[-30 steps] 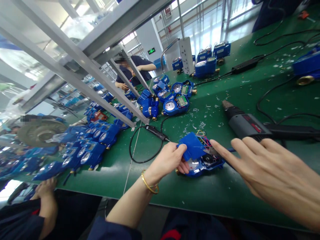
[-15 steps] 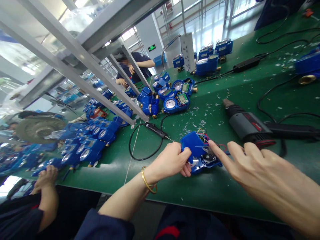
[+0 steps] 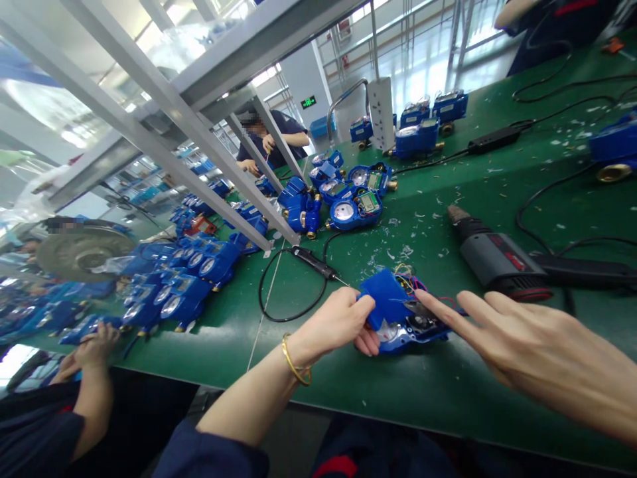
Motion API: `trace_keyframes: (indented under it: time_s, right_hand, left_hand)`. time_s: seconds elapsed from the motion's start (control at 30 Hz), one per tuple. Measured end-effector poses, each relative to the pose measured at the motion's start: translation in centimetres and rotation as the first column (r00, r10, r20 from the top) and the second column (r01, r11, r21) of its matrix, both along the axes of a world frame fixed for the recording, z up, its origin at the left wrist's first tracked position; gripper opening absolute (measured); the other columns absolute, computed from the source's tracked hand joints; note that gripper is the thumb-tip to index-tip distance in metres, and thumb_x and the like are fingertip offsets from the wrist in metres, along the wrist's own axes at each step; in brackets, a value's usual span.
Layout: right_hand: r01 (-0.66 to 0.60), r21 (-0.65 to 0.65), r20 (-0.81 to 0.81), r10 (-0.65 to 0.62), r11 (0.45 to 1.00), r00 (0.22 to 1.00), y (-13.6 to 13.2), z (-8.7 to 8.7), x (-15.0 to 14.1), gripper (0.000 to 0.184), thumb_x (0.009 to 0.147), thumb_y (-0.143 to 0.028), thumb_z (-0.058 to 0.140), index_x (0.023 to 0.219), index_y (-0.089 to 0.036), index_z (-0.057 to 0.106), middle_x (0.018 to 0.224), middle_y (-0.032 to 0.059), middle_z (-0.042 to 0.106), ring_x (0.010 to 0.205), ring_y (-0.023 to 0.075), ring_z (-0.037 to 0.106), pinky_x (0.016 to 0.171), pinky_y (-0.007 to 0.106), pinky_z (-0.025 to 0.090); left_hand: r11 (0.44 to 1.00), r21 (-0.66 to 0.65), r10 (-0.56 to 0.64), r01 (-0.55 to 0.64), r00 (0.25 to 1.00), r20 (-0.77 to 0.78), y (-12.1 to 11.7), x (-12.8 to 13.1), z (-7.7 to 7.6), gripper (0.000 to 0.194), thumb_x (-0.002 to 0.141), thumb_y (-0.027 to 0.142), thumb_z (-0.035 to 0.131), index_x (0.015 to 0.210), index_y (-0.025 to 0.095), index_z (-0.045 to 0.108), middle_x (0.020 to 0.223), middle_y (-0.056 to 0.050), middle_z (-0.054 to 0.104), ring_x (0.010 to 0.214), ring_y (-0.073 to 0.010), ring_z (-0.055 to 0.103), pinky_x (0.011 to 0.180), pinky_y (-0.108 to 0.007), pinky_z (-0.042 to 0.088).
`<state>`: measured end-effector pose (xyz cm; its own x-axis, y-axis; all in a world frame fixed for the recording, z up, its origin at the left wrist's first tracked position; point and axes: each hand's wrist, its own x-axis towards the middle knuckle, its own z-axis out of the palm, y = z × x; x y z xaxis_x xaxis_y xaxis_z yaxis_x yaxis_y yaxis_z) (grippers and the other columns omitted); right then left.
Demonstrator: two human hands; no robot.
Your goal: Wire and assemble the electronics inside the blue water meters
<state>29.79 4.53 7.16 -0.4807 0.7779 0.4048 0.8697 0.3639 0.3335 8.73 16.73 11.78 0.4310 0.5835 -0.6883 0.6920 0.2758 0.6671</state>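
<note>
My left hand (image 3: 338, 325), with a gold bangle on the wrist, grips a blue plastic cover (image 3: 383, 299) at its near edge. The cover sits tilted over a blue water meter (image 3: 403, 335) lying on the green bench mat (image 3: 448, 392). Coloured wires (image 3: 405, 282) rise from the meter's open side. My right hand (image 3: 537, 345) lies to the right, its fingers apart, with the index fingertip at the meter's dark inner parts. A thin blue piece shows beyond that finger, and I cannot tell whether the hand holds it.
A grey corded power drill (image 3: 497, 255) lies to the right. A black corded pen-like tool (image 3: 313, 262) lies to the left. Several blue meters (image 3: 355, 209) stand further along, with plastic scraps and cables about. A co-worker (image 3: 269, 143) works beyond a metal rack (image 3: 164, 126).
The blue cover has come down from a raised tilt to sit closer over the meter. My right hand has drawn slightly back, and the view has shifted a little.
</note>
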Motion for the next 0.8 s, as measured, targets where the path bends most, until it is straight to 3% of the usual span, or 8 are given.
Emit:
trace_keyframes:
  time_s: [0.13, 0.23, 0.37, 0.53, 0.63, 0.8]
  right_hand:
    - [-0.094, -0.027, -0.279, 0.083, 0.995, 0.957, -0.9, -0.1, 0.5, 0.070, 0.081, -0.004, 0.045, 0.149, -0.019, 0.035, 0.090, 0.0039, 0.059, 0.071, 0.0152, 0.057, 0.059, 0.027, 0.045]
    - [-0.014, -0.023, -0.452, 0.002, 1.000, 0.892, -0.9, 1.1, 1.0, 0.065, 0.089, -0.015, 0.046, 0.151, -0.025, 0.029, 0.102, 0.0042, 0.059, 0.080, 0.0146, 0.060, 0.066, 0.025, 0.048]
    - [0.203, -0.090, -0.344, -0.222, 0.975, 0.912, 0.0, 1.9, 2.3, 0.068, 0.084, -0.022, 0.048, 0.150, -0.025, 0.033, 0.096, 0.0061, 0.058, 0.074, 0.0202, 0.058, 0.063, 0.033, 0.045]
    - [0.169, -0.089, -0.174, -0.182, 0.982, 0.968, -0.7, 1.1, 1.1, 0.069, 0.072, -0.015, 0.052, 0.141, -0.021, 0.046, 0.088, 0.0085, 0.057, 0.075, 0.0240, 0.054, 0.066, 0.038, 0.041]
    - [0.233, -0.065, -0.192, -0.241, 0.970, 0.951, -1.9, 0.9, -0.8, 0.062, 0.070, -0.014, 0.054, 0.132, -0.016, 0.054, 0.085, 0.0086, 0.056, 0.072, 0.0229, 0.053, 0.063, 0.036, 0.041]
    - [0.303, -0.168, -0.302, -0.342, 0.938, 0.890, -3.1, 0.3, -2.9, 0.061, 0.069, -0.017, 0.059, 0.129, -0.013, 0.056, 0.090, 0.0095, 0.059, 0.075, 0.0215, 0.057, 0.062, 0.033, 0.046]
  left_hand:
    - [1.000, 0.014, -0.012, 0.012, 1.000, 0.011, 0.0, -0.1, -0.2, 0.040, 0.084, 0.021, 0.035, 0.050, 0.013, 0.055, 0.047, -0.006, 0.063, 0.037, -0.0125, 0.058, 0.044, -0.023, 0.050]
    - [0.999, 0.035, -0.019, 0.019, 1.000, 0.014, 0.2, 0.1, -0.2, 0.045, 0.085, 0.022, 0.034, 0.048, 0.012, 0.057, 0.046, -0.007, 0.062, 0.037, -0.0121, 0.058, 0.043, -0.022, 0.048]
    - [0.999, 0.021, -0.031, 0.030, 0.999, 0.025, 0.2, 0.3, 0.0, 0.049, 0.087, 0.027, 0.034, 0.045, 0.012, 0.056, 0.045, -0.007, 0.061, 0.035, -0.0107, 0.056, 0.040, -0.020, 0.045]
    - [0.999, 0.008, 0.031, -0.032, 0.998, 0.058, -0.1, 0.4, -0.2, 0.046, 0.085, 0.035, 0.040, 0.046, 0.014, 0.053, 0.046, -0.008, 0.062, 0.035, -0.0112, 0.055, 0.039, -0.021, 0.045]
    - [0.998, -0.017, 0.058, -0.057, 0.994, 0.094, -0.5, 0.3, -0.5, 0.045, 0.083, 0.040, 0.043, 0.049, 0.013, 0.055, 0.048, -0.009, 0.063, 0.036, -0.0116, 0.056, 0.040, -0.021, 0.045]
    - [0.990, -0.049, 0.137, -0.130, 0.973, 0.189, -1.5, 0.1, -1.1, 0.043, 0.080, 0.049, 0.051, 0.058, 0.012, 0.056, 0.053, -0.008, 0.065, 0.039, -0.0116, 0.058, 0.042, -0.021, 0.046]
